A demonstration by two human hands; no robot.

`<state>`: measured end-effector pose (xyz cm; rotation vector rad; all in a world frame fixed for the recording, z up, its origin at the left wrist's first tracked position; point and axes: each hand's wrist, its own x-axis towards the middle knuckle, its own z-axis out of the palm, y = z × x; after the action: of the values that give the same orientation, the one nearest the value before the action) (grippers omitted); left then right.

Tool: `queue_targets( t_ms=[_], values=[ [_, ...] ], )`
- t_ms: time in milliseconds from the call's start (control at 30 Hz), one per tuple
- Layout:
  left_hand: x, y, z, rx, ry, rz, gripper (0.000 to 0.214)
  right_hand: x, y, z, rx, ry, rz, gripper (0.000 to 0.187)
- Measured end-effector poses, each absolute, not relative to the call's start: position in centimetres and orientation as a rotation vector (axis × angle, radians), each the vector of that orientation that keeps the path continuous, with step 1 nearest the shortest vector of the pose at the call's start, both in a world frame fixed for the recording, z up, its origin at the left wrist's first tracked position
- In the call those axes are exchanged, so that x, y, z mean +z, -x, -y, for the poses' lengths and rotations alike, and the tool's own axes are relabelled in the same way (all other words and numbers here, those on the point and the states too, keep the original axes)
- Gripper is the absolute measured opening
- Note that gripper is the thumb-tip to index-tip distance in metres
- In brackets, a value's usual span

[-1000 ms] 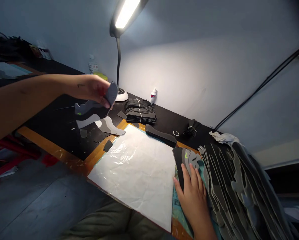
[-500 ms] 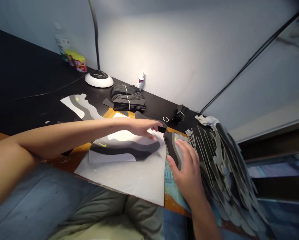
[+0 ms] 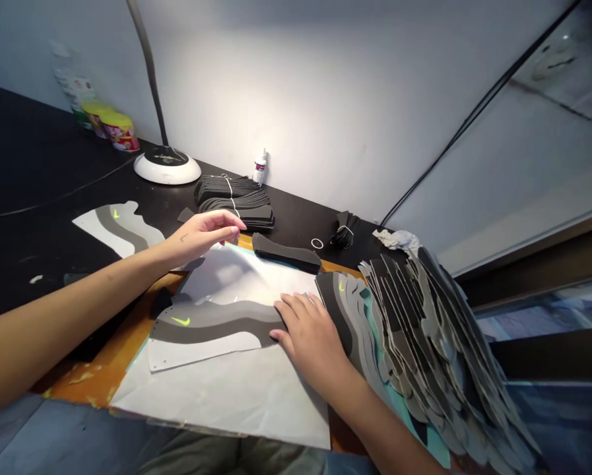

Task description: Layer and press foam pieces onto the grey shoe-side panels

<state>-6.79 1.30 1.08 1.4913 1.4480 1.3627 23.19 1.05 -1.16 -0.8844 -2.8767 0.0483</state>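
A grey, black and white shoe-upper panel (image 3: 211, 326) with a small yellow-green logo lies flat on a white sheet (image 3: 236, 389). My right hand (image 3: 308, 336) rests on the panel's right end, fingers spread flat. My left hand (image 3: 201, 234) hovers over the sheet's far left corner with fingers stretched out and nothing in them. It is near a dark foam strip (image 3: 286, 254) and a bundle of black pieces (image 3: 236, 201) tied with a band.
A fanned stack of similar panels (image 3: 424, 330) fills the right side. Another panel (image 3: 117, 224) lies on the black table at left. A lamp base (image 3: 167, 168), a small glue bottle (image 3: 260, 168), coloured tubs (image 3: 112, 125) and a rubber ring (image 3: 317, 243) stand behind.
My left hand laid a panel on the white sheet, let go and drew back to the left. My right hand slid from the stack onto the panel's end. The camera tilted down.
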Motion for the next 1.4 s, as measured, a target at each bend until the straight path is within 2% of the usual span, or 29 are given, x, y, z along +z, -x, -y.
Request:
queue_targets(
  t_ms=[167, 300, 367, 567, 700, 933, 1067, 1233, 1400],
  values=[
    [-0.4, 7.7, -1.5, 1.413, -1.554, -1.609, 0.038, -0.1, -23.8, -0.7, 0.085, 0.973, 2.797, 0.029],
    [-1.9, 7.4, -2.0, 1.441, -1.443, -1.483, 0.046, 1.9, -22.7, -2.9, 0.177, 0.982, 2.729, 0.028],
    [-2.3, 7.4, -2.2, 1.460, -1.421, -1.464, 0.048, 2.6, -21.2, -5.0, 0.223, 0.934, 2.673, 0.021],
    [-2.5, 7.8, -2.1, 1.296, -1.659, -1.618, 0.031, 2.6, -17.4, -10.9, 0.045, 1.045, 2.600, 0.015],
    [-3.0, 7.9, -2.1, 1.105, -1.882, -1.566, 0.029, 1.4, -17.4, -11.6, 0.099, 1.135, 2.583, 0.011],
    [-2.7, 7.8, -1.8, 0.924, -2.226, -1.495, 0.024, 0.4, -18.2, -11.5, 0.170, 1.182, 2.536, 0.024],
    [-2.4, 7.4, -1.4, 0.827, -2.510, -1.574, 0.025, 0.0, -18.7, -11.9, 0.207, 1.107, 2.487, 0.021],
    [-1.8, 7.1, -1.0, 0.687, -2.587, -1.432, 0.025, -0.5, -19.2, -12.6, 0.279, 1.019, 2.443, 0.022],
    [-1.4, 6.4, -0.6, 0.680, -2.452, -1.249, 0.028, -1.0, -19.6, -12.8, 0.079, 0.899, 2.479, 0.033]
  ],
)
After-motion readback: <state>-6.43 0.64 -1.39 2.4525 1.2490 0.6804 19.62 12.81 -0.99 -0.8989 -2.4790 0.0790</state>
